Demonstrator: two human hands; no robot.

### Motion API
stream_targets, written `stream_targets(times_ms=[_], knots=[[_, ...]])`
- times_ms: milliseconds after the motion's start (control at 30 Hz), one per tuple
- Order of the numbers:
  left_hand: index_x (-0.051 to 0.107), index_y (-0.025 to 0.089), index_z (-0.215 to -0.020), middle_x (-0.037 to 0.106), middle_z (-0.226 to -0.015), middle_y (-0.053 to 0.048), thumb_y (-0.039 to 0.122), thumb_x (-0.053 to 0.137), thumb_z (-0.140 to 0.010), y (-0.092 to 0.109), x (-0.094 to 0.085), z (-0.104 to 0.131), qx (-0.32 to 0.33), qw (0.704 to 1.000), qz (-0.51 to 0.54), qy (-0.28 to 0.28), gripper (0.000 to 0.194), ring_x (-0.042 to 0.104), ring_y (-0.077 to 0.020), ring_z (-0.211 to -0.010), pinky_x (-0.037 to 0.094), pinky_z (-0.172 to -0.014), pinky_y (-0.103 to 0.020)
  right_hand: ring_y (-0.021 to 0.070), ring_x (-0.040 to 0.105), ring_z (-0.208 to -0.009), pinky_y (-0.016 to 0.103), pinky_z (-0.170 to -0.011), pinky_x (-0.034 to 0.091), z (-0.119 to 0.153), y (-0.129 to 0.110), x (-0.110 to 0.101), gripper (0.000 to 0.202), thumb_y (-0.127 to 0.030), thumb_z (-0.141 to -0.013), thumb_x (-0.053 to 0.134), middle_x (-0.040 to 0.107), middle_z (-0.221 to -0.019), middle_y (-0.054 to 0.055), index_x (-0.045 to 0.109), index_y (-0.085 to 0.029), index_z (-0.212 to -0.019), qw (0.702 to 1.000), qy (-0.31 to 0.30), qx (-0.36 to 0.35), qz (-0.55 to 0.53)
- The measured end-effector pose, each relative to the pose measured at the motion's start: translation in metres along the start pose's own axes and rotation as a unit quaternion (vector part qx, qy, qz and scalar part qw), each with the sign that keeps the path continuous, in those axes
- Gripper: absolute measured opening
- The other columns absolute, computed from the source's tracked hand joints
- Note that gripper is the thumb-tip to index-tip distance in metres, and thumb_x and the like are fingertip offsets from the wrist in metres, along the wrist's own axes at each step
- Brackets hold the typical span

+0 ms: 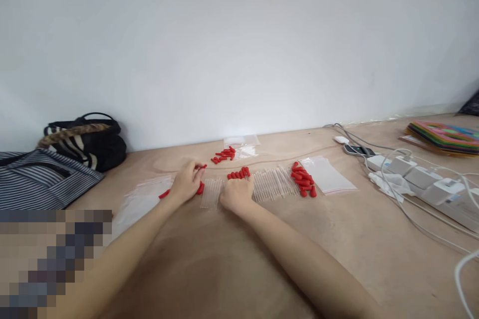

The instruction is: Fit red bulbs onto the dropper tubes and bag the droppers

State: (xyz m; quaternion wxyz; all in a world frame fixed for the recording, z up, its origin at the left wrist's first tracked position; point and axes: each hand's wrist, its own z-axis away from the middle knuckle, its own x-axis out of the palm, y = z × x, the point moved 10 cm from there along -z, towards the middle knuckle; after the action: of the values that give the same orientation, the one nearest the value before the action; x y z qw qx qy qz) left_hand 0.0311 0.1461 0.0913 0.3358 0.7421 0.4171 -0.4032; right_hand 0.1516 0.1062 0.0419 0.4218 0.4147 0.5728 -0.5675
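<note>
Left hand (185, 183), left of clear tubes (212, 193) pointing near-to-far, pinches a red piece (204, 166); right hand (237, 193) grips something unclear, if anything.

The right hand's fingers (247, 179) blur over the clear tubes (270, 184), partly hiding them.

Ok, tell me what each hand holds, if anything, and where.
Left hand: a small red piece, seemingly by one end, between fingertips. Right hand, over clear tubes: fingertips hidden, cannot tell.
</note>
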Motion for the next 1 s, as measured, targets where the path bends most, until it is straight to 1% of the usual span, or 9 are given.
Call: stream_targets(times_ms=[67,167,267,400,500,600,700,833,1000], knots=[[0.048,0.017,-0.086,0.06,-0.081,-0.004,0.027,0.039,-0.084,0.015,-0.007,0.034,0.005,0.997,0.081,0.001,0.014,0.058,-0.0169,-0.075,0.046,-0.07,-0.028,0.025,0.06,-0.084,0.045,-0.087,0.021,-0.003,-0.001,0.002,0.02,-0.018,-0.069,0.051,0.067,-0.084,0.014,0.066,-0.014,-0.082,1.0,-0.004,0.003,-0.005],[0.049,0.018,-0.085,0.06,-0.079,-0.003,0.028,0.039,-0.083,0.036,-0.015,0.078,0.015,0.982,0.187,0.006,0.014,0.059,-0.0168,-0.073,0.047,-0.066,-0.028,0.0253,0.061,-0.081,0.046,-0.086,0.023,-0.006,-0.003,0.002,0.019,-0.014,-0.07,0.05,0.067,-0.083,0.015,0.066,-0.014,-0.079,1.0,-0.012,0.007,-0.017],[0.051,0.018,-0.083,0.06,-0.074,-0.002,0.026,0.041,-0.082,0.049,-0.012,0.1,0.01,0.973,0.228,-0.017,0.013,0.058,-0.0161,-0.069,0.048,-0.063,-0.028,0.0257,0.061,-0.082,0.045,-0.083,0.028,-0.003,-0.002,-0.007,0.02,-0.017,-0.074,0.047,0.066,-0.087,0.017,0.065,-0.012,-0.083,0.999,-0.006,0.003,-0.033],[0.054,0.018,-0.087,0.061,-0.074,-0.002,0.025,0.044,-0.081,0.059,0.001,0.101,-0.001,0.967,0.249,-0.055,0.014,0.057,-0.0155,-0.066,0.047,-0.059,-0.027,0.0251,0.059,-0.087,0.036,-0.074,0.038,0.01,0.009,-0.029,0.027,-0.025,-0.082,0.039,0.064,-0.093,0.017,0.06,-0.009,-0.089,0.997,0.017,-0.039,-0.063],[0.056,0.018,-0.086,0.059,-0.075,-0.001,0.023,0.045,-0.081,0.071,0.009,0.096,0.008,0.967,0.245,-0.067,0.013,0.056,-0.0147,-0.066,0.046,-0.059,-0.026,0.0161,0.058,-0.078,0.026,-0.067,0.041,0.026,0.029,-0.035,0.024,-0.023,-0.086,0.033,0.063,-0.088,0.01,0.052,-0.012,-0.095,0.988,0.039,-0.104,-0.107],[0.053,0.018,-0.083,0.057,-0.074,0.0,0.023,0.044,-0.082,0.085,0.015,0.096,0.015,0.966,0.247,-0.076,0.011,0.054,-0.0136,-0.065,0.044,-0.059,-0.025,0.0137,0.054,-0.062,0.025,-0.058,0.041,0.05,0.051,-0.041,0.021,-0.02,-0.085,0.034,0.059,-0.07,0.004,0.047,-0.013,-0.1,0.943,0.111,-0.201,-0.239],[0.051,0.019,-0.081,0.057,-0.075,0.0,0.024,0.043,-0.083,0.095,0.021,0.099,0.018,0.962,0.255,-0.095,0.009,0.054,-0.0142,-0.068,0.044,-0.062,-0.026,0.0149,0.055,-0.068,0.027,-0.064,0.043,0.069,0.075,-0.04,0.026,-0.018,-0.085,0.036,0.058,-0.073,0.005,0.048,-0.014,-0.107,0.918,0.175,-0.234,-0.267],[0.05,0.019,-0.081,0.059,-0.078,-0.001,0.023,0.044,-0.082,0.095,0.024,0.101,0.004,0.958,0.265,-0.108,0.008,0.055,-0.016,-0.073,0.044,-0.067,-0.028,0.0149,0.055,-0.072,0.027,-0.066,0.043,0.079,0.074,-0.032,0.022,-0.014,-0.084,0.036,0.058,-0.078,0.006,0.056,-0.017,-0.091,0.914,0.154,-0.268,-0.264],[0.053,0.02,-0.089,0.061,-0.082,-0.001,0.024,0.046,-0.08,0.083,0.025,0.101,-0.029,0.953,0.283,-0.106,0.012,0.056,-0.0162,-0.074,0.044,-0.067,-0.028,0.0161,0.055,-0.074,0.032,-0.07,0.037,0.081,0.069,-0.028,0.016,-0.013,-0.084,0.038,0.061,-0.08,0.003,0.053,-0.019,-0.088,0.924,0.14,-0.259,-0.245]])
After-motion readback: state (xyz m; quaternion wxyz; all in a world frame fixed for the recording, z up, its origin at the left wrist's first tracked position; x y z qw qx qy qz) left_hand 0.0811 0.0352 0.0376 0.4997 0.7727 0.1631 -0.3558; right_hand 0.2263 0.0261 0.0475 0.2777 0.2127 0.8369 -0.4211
